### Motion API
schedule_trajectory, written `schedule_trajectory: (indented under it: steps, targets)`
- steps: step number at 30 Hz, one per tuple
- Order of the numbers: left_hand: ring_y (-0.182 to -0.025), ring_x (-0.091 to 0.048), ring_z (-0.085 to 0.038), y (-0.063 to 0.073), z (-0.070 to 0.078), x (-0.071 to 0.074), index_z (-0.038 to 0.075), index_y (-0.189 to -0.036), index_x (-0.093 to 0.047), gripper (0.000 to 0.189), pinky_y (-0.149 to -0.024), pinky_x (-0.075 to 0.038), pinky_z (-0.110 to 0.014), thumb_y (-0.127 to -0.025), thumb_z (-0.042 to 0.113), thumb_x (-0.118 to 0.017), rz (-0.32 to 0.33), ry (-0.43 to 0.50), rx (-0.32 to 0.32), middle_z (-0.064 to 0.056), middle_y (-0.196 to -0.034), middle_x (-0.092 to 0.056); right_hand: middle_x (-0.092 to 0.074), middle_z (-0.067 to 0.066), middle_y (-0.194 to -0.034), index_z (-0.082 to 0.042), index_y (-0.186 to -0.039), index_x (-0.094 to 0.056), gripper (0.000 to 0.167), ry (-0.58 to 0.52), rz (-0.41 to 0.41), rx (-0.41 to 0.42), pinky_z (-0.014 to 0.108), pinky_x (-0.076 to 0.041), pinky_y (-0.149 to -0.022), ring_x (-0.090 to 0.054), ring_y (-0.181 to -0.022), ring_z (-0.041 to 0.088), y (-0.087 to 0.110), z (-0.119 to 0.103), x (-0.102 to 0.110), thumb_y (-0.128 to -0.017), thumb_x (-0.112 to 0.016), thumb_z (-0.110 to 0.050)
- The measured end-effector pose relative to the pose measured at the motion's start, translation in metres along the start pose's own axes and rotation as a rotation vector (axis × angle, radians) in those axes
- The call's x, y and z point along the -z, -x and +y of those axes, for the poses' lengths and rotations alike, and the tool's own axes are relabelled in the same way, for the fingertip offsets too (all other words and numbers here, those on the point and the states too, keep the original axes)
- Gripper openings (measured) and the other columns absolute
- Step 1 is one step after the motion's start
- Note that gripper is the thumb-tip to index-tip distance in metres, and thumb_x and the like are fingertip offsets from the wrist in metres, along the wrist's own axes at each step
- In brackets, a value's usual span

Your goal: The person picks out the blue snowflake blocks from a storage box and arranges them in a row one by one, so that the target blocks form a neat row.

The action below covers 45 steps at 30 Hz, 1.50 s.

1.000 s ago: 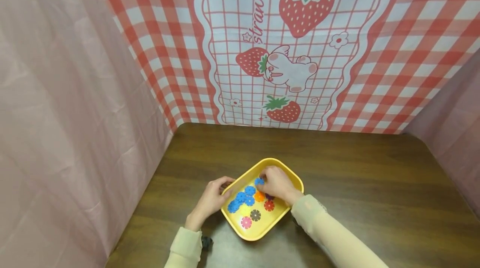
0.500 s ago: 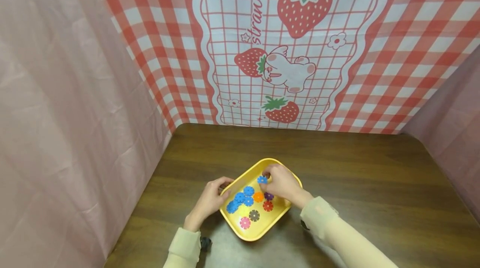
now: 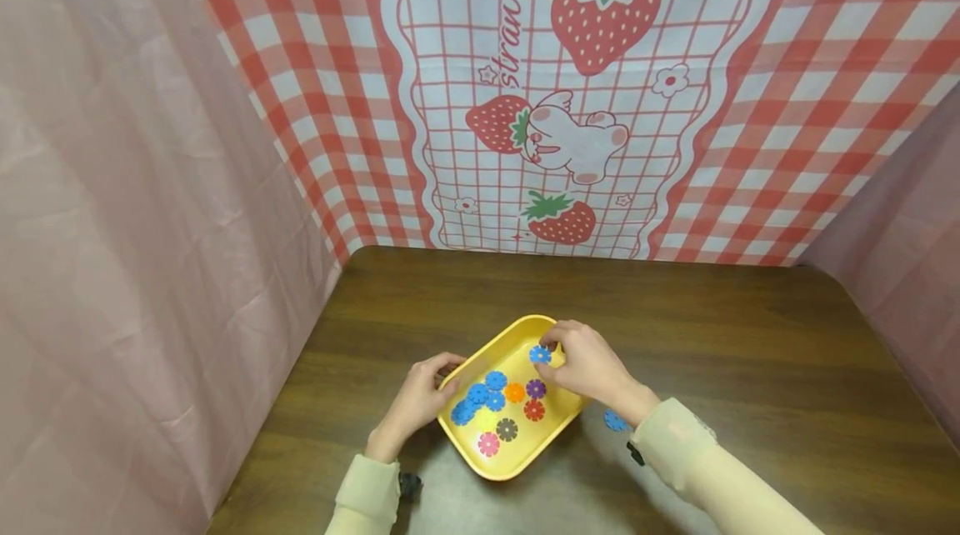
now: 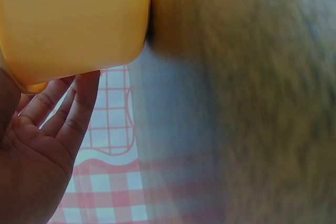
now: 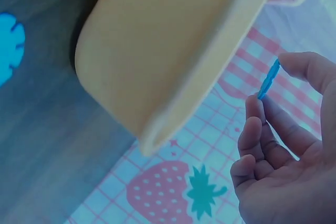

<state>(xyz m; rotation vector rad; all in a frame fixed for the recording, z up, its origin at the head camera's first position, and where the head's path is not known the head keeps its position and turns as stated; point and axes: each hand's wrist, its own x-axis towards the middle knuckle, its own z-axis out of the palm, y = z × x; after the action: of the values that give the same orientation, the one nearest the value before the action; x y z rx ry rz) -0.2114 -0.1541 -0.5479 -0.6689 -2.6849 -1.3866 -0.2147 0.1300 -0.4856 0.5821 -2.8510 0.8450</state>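
My left hand (image 3: 412,397) holds the left rim of a yellow plastic tray (image 3: 528,435), thumb over the edge and fingers along the outer wall, as the left wrist view also shows. Over the tray's right side, my right hand (image 3: 592,360) pinches a blue notched disc (image 3: 540,354) between thumb and fingertips; the right wrist view shows this disc (image 5: 269,78) edge-on. On the tray's floor lie several blue discs (image 3: 478,393), some overlapping. Single discs in orange (image 3: 514,392), purple (image 3: 536,388), red (image 3: 534,410), dark brown (image 3: 507,430), pink (image 3: 488,444) and yellow (image 3: 487,420) lie near them.
Outside the tray, another blue disc (image 3: 615,420) lies on the dark wooden table (image 3: 720,335), partly covered by the right forearm. A strawberry-print cloth (image 3: 570,127) hangs behind the table. Pale pink curtains (image 3: 150,227) close off the sides.
My right hand has lifted the blue disc from among the others and moved right with it, toward the tray's right rim. The blue disc on the table has come into sight. My left hand stays put.
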Motion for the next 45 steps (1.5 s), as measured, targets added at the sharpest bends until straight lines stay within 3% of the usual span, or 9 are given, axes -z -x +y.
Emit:
schedule_trajectory:
  steps: [6, 14, 33, 45]
  targets:
    - [-0.088, -0.065, -0.022, 0.001, -0.002, 0.001, 0.003, -0.112, -0.070, 0.026, -0.073, -0.055, -0.030, -0.088, -0.007, -0.068, 0.005, 0.003, -0.003, -0.008, -0.098, -0.070, -0.063, -0.002, -0.086, -0.006, -0.098, -0.074, 0.033, -0.013, -0.003, -0.012, 0.029, -0.053, -0.068, -0.055, -0.076, 0.017, 0.008, 0.002, 0.014, -0.074, -0.088, -0.024]
    - [-0.089, -0.065, -0.022, 0.001, -0.001, 0.001, 0.002, -0.114, -0.069, 0.025, -0.074, -0.055, -0.030, -0.089, -0.004, -0.068, -0.014, 0.005, -0.003, -0.008, -0.100, -0.070, -0.063, -0.003, -0.084, -0.005, -0.097, -0.074, 0.031, -0.052, 0.052, 0.012, 0.027, -0.050, -0.063, -0.055, -0.073, 0.017, 0.027, 0.018, 0.022, -0.074, -0.087, -0.021]
    - [-0.088, -0.064, -0.017, -0.001, 0.000, 0.001, 0.003, -0.114, -0.069, 0.026, -0.074, -0.054, -0.029, -0.089, -0.004, -0.069, -0.007, -0.016, 0.013, -0.006, -0.099, -0.070, -0.061, -0.010, -0.079, -0.012, -0.087, -0.074, 0.024, 0.004, 0.264, 0.104, 0.031, -0.049, -0.061, -0.054, -0.071, 0.011, 0.078, 0.068, 0.038, -0.068, -0.089, -0.013]
    - [-0.088, -0.065, -0.018, 0.001, 0.000, 0.001, 0.002, -0.114, -0.069, 0.026, -0.075, -0.055, -0.030, -0.089, -0.004, -0.069, -0.016, -0.003, 0.021, -0.007, -0.100, -0.070, -0.062, -0.010, -0.079, -0.011, -0.089, -0.075, 0.024, 0.033, 0.204, 0.040, 0.028, -0.048, -0.061, -0.056, -0.071, 0.009, 0.100, 0.094, 0.027, -0.070, -0.089, -0.015]
